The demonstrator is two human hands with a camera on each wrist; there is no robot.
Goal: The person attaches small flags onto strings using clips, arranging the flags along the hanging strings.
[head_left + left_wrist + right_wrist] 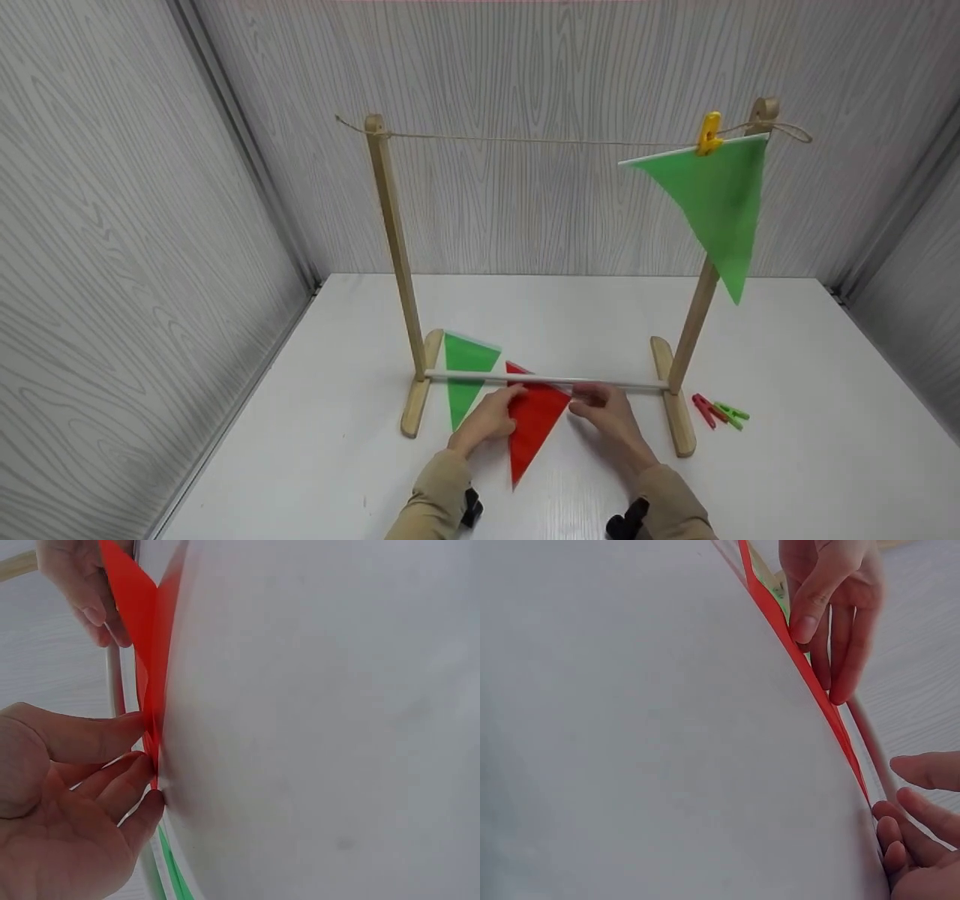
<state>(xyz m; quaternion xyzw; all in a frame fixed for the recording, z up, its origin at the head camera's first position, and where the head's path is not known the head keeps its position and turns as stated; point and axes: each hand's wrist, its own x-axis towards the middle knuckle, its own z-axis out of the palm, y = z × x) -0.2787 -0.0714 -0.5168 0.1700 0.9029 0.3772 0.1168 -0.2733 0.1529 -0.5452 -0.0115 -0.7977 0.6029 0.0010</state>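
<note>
A red triangular pennant (536, 424) lies on the table with its point toward me, partly bowed up in the left wrist view. At its left side my left hand (489, 417) pinches the edge between thumb and fingers. My right hand (609, 417) is at the opposite upper corner; its fingertips touch there, while the thumb stands apart in the right wrist view. Left of the red one, a green pennant (465, 360) lies partly under the crossbar and behind my left hand. Another green pennant (720, 195) hangs from the string by a yellow clothespin (709, 135).
A wooden stand has a left post (394, 240), a right post (701, 315) and a white crossbar (615, 384) low between them. String (525, 140) runs between the post tops. Red and green clothespins (731, 414) lie right of the stand's right foot (679, 424).
</note>
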